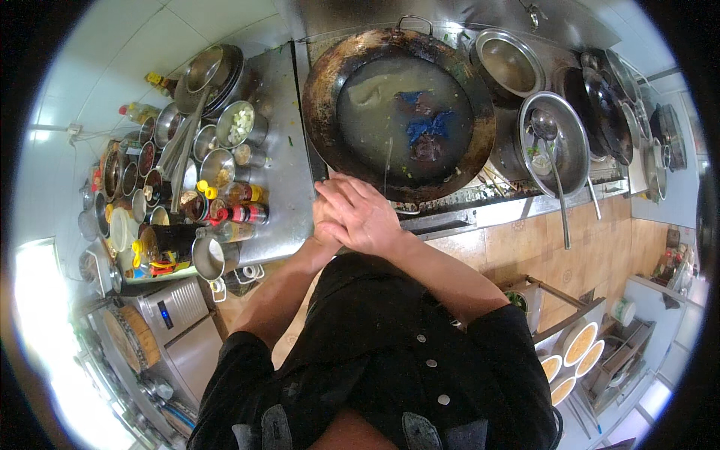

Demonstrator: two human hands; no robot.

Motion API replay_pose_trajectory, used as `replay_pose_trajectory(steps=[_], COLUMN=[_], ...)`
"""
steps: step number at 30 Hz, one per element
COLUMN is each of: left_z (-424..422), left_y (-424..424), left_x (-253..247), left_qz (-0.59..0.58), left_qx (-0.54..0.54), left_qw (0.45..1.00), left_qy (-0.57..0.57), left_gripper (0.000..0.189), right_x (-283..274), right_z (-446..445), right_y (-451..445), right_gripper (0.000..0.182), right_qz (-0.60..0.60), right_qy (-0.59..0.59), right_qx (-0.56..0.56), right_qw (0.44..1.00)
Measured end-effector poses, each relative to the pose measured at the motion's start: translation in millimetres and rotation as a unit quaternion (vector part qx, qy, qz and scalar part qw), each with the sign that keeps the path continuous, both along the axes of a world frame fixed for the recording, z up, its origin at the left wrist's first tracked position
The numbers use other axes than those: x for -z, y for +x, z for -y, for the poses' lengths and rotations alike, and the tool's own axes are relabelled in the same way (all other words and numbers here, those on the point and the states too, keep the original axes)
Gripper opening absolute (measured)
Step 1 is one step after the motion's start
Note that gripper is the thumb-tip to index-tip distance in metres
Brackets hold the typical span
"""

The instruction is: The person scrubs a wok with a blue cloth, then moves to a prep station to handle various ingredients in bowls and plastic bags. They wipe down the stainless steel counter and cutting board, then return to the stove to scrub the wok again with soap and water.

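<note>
My right hand lies over my left hand, the two pressed together at the near edge of the stove, just below a large blackened wok. Neither hand shows a tool in it, though the palms are hidden. The wok holds cloudy liquid with a pale, soft-looking piece at the left and dark lumps with blue material, which I cannot identify, at the right. A thin pale stream or stick shows near the wok's near side.
To the left stand sauce bottles, a bowl of chopped white pieces and stacked strainers. At the right, a metal ladle rests in an oval steel bowl, beside a steel pot. Several filled bowls stand lower right.
</note>
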State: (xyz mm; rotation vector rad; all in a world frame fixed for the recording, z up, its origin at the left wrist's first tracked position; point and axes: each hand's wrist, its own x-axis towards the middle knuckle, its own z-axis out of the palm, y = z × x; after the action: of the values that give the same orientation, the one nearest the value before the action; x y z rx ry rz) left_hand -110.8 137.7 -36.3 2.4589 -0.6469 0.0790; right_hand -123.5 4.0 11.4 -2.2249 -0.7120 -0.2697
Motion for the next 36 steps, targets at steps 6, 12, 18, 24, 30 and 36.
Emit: replay_pose_trajectory(steps=[6, 12, 18, 24, 30, 36], left_z=[1.4, 4.0, 0.3, 4.6, -31.6, -160.0], left_y=[-1.2, -2.3, -2.7, -4.6, -21.2, -53.8], left_x=[1.2, 0.6, -1.0, 0.2, -12.2, -78.2], left_qz=[0.004, 0.005, 0.007, 0.007, 0.028, 0.025], left_qx=[-0.001, -0.007, -0.013, -0.019, -0.137, -0.341], left_qw=[1.000, 1.000, 1.000, 0.999, 0.989, 0.921], left_qy=[-0.005, -0.009, -0.011, -0.025, -0.045, -0.185], left_gripper=[0.013, 0.014, 0.016, 0.017, 0.010, 0.014], right_x=[-9.7, 1.4, -4.3, -6.0, -36.5, 63.9], right_z=[2.6, 2.0, -3.2, 1.3, 75.7, 319.5], right_y=[-3.2, -3.3, -1.7, 0.1, 3.3, -32.9], right_gripper=[0.063, 0.059, 0.060, 0.052, 0.037, 0.043], right_qz=[0.036, 0.007, 0.043, 0.003, 0.016, 0.075], right_qy=[-0.008, 0.014, 0.032, 0.078, 0.150, -0.072], right_qx=[0.005, 0.015, 0.017, 0.016, 0.135, 0.438], right_qw=[0.999, 1.000, 0.998, 0.997, 0.979, 0.893])
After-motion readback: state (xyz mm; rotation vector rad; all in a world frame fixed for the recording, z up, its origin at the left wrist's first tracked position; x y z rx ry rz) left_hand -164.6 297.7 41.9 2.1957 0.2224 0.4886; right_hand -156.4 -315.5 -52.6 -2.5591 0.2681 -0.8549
